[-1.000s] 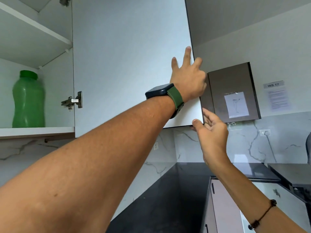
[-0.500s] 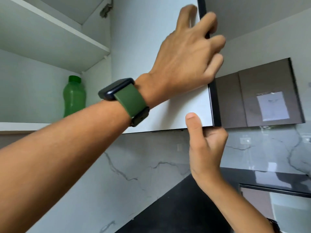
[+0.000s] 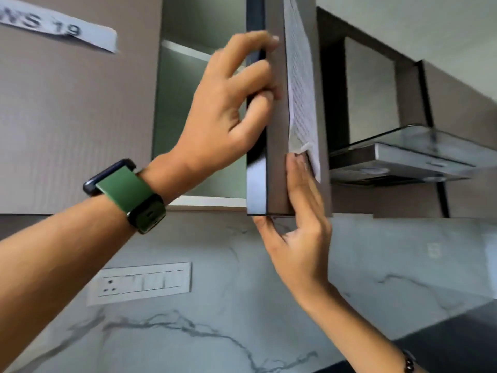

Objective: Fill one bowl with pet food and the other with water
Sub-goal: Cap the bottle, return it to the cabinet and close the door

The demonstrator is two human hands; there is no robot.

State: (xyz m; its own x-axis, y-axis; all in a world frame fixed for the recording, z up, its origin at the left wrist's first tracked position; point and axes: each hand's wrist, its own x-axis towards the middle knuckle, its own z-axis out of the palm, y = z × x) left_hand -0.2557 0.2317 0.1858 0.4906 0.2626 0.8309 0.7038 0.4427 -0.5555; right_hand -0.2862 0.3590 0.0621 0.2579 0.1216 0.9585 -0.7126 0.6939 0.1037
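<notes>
No bowl, pet food or water shows in the head view. A brown wall-cabinet door (image 3: pixel 277 157) stands partly open, its dark edge toward me and a printed sheet (image 3: pixel 301 90) taped to its front. My left hand (image 3: pixel 223 114), with a green-strapped watch on the wrist, grips the door's free edge with its fingers curled round it. My right hand (image 3: pixel 301 238) lies flat against the door's front near the lower corner, fingers straight, thumb under the bottom edge. Through the gap I see a white shelf (image 3: pixel 204 201) and a pale interior; the rest is hidden.
The neighbouring brown door (image 3: pixel 67 117) on the left carries a label reading "WS 19" (image 3: pixel 61 28). A glass-fronted range hood (image 3: pixel 403 157) juts out on the right. Below are a marble backsplash (image 3: pixel 215 332) with a socket panel (image 3: pixel 139 282) and a black counter (image 3: pixel 443 345).
The view has swung so the door now shows edge-on, and the green bottle is out of sight. My left hand's fingers now curl round the edge; my right hand lies flat on its front.
</notes>
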